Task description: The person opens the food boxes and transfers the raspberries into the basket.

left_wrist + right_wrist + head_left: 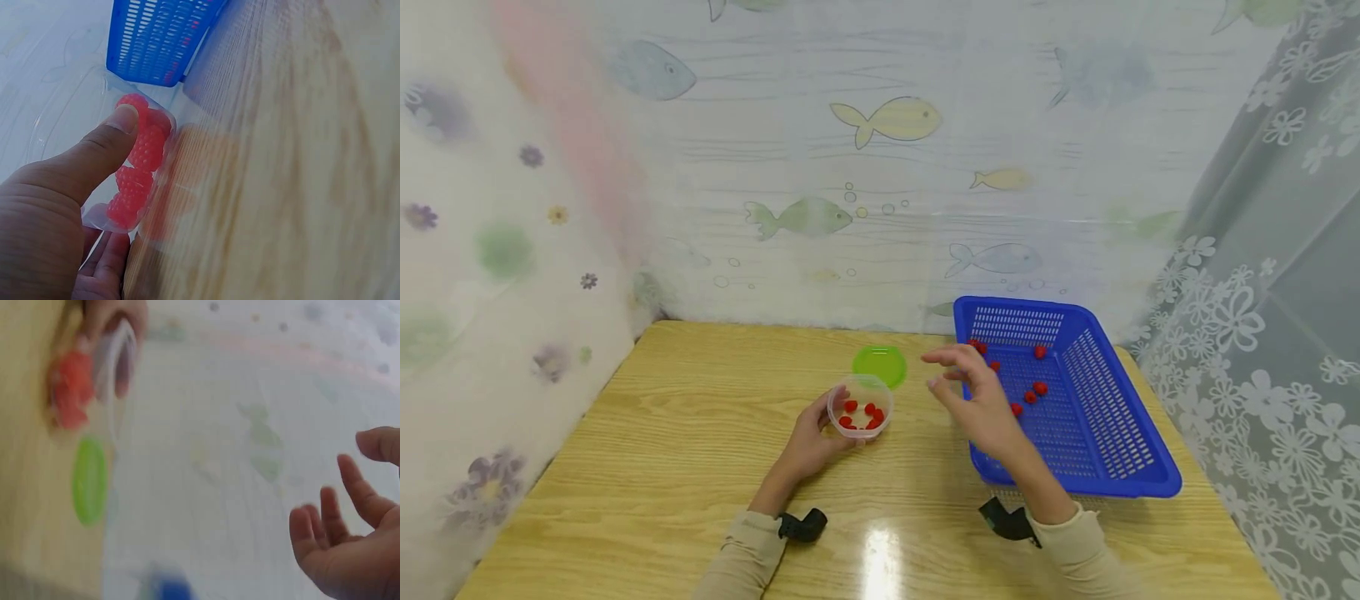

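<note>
My left hand grips a small clear plastic tub from its left side, the thumb pressed on its wall in the left wrist view. Several red raspberries lie at the bottom of the tub. My right hand hovers between the tub and a blue perforated basket, its fingers loosely bent and nothing in them. In the right wrist view its thumb and fingers stand apart. More raspberries are scattered inside the basket, some partly behind the right hand.
A green round lid lies on the wooden table just behind the tub. The basket's high walls take up the table's right side. A curtain with printed fish hangs at the table's back edge.
</note>
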A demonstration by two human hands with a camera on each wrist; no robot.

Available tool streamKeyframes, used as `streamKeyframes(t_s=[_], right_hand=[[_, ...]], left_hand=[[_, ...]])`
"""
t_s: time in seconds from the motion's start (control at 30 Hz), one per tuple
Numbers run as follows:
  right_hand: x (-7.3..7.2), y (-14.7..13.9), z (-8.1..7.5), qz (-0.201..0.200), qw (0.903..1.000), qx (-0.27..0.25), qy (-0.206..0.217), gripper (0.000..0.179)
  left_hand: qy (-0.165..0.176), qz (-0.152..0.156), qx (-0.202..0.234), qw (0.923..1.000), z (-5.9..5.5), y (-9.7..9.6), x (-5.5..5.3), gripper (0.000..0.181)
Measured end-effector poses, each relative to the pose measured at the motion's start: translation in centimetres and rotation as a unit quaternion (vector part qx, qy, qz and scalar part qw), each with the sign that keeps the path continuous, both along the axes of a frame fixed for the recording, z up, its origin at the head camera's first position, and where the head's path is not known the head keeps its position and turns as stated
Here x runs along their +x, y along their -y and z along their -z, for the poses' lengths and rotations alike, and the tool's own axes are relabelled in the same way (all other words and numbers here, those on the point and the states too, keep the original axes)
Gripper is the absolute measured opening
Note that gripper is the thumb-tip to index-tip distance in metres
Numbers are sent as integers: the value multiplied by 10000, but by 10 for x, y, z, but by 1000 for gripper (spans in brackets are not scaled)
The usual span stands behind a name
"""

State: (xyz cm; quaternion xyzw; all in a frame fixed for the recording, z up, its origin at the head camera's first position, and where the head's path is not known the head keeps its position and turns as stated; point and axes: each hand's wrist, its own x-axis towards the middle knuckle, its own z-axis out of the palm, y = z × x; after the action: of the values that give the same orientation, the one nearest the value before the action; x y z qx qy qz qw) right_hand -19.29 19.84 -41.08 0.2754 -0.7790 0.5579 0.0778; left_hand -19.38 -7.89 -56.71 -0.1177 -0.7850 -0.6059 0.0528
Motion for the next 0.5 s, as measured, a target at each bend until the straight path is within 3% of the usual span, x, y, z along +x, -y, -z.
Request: streamKeyframes(t_s=[0.2,0.5], right_hand=[[2,44,34,-59,9989,367,298,25],[-19,79,75,-126,9893,1055,1004,30]], left_hand=[[51,11,53,10000,-1,0,-1,88],[-92,155,136,9997,1,1,-1,87]])
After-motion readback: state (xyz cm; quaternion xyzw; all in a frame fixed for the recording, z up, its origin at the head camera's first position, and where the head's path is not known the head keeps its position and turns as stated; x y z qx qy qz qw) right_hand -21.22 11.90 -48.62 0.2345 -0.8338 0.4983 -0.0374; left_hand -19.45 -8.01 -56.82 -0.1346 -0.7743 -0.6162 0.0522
